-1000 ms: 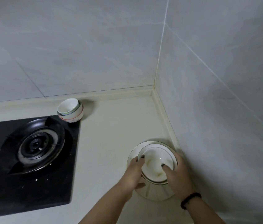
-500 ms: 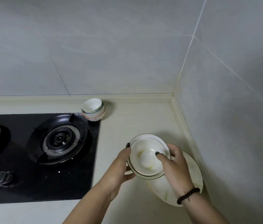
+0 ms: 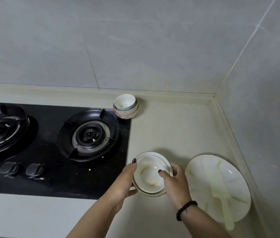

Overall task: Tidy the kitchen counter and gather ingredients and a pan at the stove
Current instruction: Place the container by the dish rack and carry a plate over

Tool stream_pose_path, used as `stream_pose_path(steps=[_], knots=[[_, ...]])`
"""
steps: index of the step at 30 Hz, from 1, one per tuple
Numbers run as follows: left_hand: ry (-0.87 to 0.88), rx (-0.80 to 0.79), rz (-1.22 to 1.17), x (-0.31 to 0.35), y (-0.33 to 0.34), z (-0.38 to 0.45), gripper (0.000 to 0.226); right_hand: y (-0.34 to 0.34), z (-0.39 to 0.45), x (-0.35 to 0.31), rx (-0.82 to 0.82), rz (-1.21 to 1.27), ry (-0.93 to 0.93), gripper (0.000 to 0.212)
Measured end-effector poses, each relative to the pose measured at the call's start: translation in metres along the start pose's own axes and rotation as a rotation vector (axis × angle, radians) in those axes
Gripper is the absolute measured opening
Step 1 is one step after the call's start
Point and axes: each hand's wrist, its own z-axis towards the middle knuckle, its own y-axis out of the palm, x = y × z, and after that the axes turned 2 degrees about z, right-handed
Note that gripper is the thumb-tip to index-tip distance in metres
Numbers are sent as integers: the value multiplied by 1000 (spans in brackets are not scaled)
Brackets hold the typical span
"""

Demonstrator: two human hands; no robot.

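A stack of two shallow white ceramic bowls (image 3: 150, 176) is gripped at its rim by both hands, just right of the black glass gas stove (image 3: 53, 148). The left hand (image 3: 124, 183) is curled round the left rim; the right hand (image 3: 174, 182) pinches the right rim, thumb inside. A large white oval plate (image 3: 217, 188) lies on the pale worktop (image 3: 170, 131), further right of the stove. Small stacked white cups (image 3: 125, 105) stand at the stove's far right corner.

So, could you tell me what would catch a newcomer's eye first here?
Probably the stacked bowls gripped by both hands, left hand and right hand, right of the black gas hob. Next, the large plate lying by the right wall, and the small nested bowls at the hob's back corner.
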Motion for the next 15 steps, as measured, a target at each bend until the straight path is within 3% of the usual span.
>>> stream_pose_path(steps=[15], knots=[[-20, -3, -6, -10, -7, 10, 25, 9, 1, 11, -14, -16, 46, 32]])
